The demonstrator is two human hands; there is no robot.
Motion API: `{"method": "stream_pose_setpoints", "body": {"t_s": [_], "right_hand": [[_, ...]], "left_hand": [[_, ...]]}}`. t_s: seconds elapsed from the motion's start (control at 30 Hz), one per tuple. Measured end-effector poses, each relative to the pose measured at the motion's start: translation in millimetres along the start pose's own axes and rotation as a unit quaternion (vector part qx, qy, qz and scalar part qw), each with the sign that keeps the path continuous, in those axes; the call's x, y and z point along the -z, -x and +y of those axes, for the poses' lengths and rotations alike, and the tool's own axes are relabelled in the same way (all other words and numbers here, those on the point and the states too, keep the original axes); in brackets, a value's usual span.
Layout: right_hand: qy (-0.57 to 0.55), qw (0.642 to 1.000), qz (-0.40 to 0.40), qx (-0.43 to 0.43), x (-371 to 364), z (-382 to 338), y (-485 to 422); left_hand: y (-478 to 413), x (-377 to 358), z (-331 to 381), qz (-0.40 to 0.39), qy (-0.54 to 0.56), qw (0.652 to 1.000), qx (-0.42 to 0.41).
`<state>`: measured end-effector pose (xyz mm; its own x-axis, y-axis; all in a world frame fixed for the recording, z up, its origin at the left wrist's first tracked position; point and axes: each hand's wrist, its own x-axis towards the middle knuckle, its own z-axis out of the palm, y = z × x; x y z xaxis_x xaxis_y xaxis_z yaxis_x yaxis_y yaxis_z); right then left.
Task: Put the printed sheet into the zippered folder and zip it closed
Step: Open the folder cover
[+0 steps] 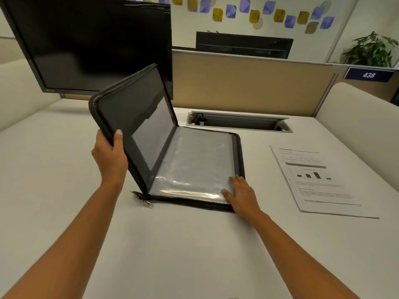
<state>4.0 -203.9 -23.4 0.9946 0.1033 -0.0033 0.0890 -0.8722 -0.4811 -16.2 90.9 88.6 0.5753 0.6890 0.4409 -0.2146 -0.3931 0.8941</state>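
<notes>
A black zippered folder lies open on the white desk, its clear plastic sleeves facing up. My left hand grips the left edge of its cover and holds that cover tilted up, roughly half raised. My right hand rests flat with spread fingers on the near right corner of the sleeves. The metal zip pull hangs at the folder's near left corner. The printed sheet, with text and a small bar chart, lies flat on the desk to the right of the folder, untouched.
A dark monitor stands at the back left, close behind the raised cover. A cable slot is sunk into the desk behind the folder. A beige partition bounds the far edge, and cream side panels flank the desk.
</notes>
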Motion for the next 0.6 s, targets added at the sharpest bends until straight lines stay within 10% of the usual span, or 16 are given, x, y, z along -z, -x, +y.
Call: {"method": "stream_pose_setpoints", "body": {"t_s": [0.4,0.6], "right_hand": [[0.015,1.000,-0.024,-0.001,3,8,-7],[0.026,0.999,-0.036,-0.004,7,11,-7]], "left_hand": [[-29,39,-71,0.114,-0.116,0.970,0.182],[-21,47,-102,-0.054,-0.389,0.912,0.113]]}}
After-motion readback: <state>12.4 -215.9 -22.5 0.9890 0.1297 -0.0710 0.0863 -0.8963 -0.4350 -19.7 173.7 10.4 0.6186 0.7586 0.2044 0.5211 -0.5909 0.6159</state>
